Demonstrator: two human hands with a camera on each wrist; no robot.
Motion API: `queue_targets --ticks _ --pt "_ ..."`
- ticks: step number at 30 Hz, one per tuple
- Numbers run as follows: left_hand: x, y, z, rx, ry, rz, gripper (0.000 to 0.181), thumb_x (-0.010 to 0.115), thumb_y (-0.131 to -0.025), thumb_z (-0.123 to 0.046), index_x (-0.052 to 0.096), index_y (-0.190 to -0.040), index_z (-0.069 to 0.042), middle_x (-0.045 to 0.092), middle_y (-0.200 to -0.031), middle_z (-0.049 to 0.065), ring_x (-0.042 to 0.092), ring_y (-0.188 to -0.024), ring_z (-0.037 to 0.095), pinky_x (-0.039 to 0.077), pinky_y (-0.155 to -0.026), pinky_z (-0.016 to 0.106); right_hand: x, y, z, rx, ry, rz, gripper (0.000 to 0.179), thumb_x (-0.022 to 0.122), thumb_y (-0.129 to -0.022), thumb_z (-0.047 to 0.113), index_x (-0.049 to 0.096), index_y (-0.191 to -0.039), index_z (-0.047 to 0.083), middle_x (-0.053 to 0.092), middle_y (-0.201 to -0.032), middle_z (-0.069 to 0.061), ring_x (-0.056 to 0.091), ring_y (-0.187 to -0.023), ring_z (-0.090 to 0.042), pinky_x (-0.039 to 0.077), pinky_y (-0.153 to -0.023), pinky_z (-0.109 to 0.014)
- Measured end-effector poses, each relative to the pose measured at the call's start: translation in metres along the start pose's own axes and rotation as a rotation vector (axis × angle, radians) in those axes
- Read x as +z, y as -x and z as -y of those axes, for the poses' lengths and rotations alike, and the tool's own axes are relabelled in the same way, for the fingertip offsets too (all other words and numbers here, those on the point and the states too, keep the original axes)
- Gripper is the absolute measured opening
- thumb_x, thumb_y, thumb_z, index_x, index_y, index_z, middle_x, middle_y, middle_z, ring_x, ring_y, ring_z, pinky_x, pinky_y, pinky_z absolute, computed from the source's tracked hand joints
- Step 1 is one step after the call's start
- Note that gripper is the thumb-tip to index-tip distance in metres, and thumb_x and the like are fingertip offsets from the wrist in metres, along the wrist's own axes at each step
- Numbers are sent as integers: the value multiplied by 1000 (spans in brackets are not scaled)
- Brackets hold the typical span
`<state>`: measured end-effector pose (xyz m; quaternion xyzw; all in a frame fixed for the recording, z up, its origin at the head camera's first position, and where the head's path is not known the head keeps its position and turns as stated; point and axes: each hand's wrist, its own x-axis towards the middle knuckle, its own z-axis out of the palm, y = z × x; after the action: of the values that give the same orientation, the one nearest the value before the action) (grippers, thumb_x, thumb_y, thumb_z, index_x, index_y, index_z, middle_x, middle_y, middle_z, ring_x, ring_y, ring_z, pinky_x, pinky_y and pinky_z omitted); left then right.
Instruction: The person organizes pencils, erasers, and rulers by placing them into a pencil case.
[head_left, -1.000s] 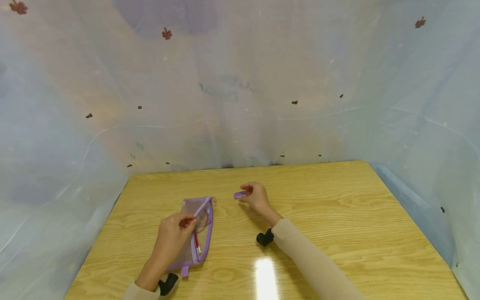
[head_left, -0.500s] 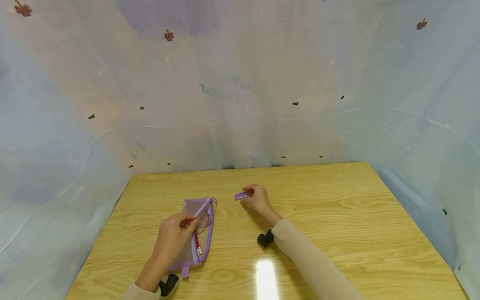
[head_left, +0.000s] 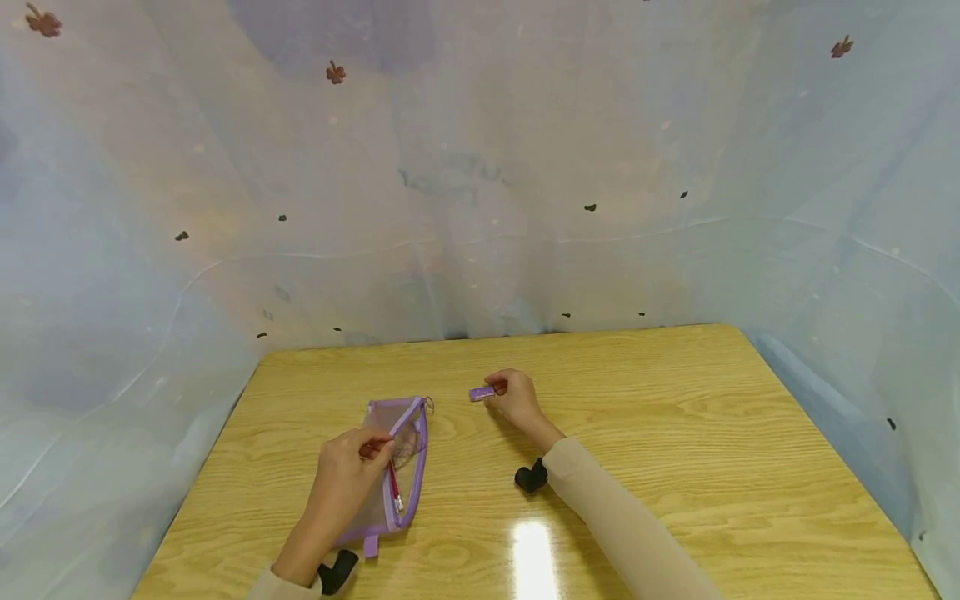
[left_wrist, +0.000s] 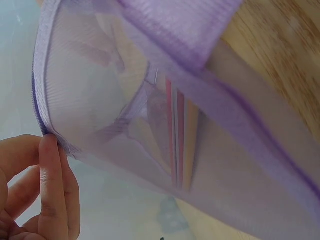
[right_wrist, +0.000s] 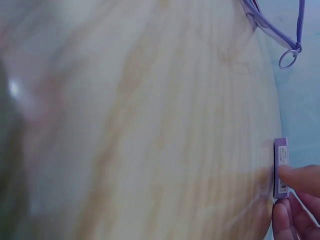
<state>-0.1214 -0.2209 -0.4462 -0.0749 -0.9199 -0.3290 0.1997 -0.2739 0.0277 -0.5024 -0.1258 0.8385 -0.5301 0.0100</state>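
Observation:
A purple mesh pencil case (head_left: 420, 487) lies on the left part of the table with its zipped mouth gaping. My left hand (head_left: 351, 460) pinches the zipper edge of the mouth between thumb and fingers, as the left wrist view confirms. Inside are slim pencils (left_wrist: 180, 135), one of them red with a pale end. To the right of the case, my right hand (head_left: 516, 400) grips a small purple block (head_left: 481, 393) by one end. A white barcode label (right_wrist: 283, 155) covers one side of this block. It is held apart from the case, close to the tabletop.
Both hands work over a wood-grain table (head_left: 675, 433). Behind and beside it hangs a pale patterned cloth (head_left: 480, 167). A ring (right_wrist: 288, 59) hangs at the case's far corner. Black wrist mounts (head_left: 532, 476) sit under the forearms.
Almost nothing differs. The head view has shifted slightly; both hands keep the same holds on the pencil case and the purple block.

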Motion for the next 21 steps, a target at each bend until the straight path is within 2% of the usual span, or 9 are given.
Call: queue_targets --ticks 8,15,21 --pt "0 -1 0 0 -19 -6 7 79 -82 3 75 -85 0 69 -76 4 64 -65 11 54 -57 17 -1 -2 -1 -38 72 11 23 72 -83 -14 71 -105 -9 67 -101 -19 65 -89 -30 57 -78 -38" --pt "-1 -1 -1 -22 -19 11 5 79 -83 2 75 -86 -1 69 -77 4 64 -66 11 53 -58 17 -2 -1 0 -139 170 30 19 72 -83 -15 71 -101 -10 66 -99 -20 65 -88 -31 58 -76 -37" --pt "-2 0 -1 -19 -22 17 5 78 -83 2 75 -86 0 69 -78 4 64 -67 10 53 -58 16 -3 0 2 -131 168 42 18 71 -84 -14 71 -102 -9 65 -99 -20 64 -89 -31 57 -78 -39"
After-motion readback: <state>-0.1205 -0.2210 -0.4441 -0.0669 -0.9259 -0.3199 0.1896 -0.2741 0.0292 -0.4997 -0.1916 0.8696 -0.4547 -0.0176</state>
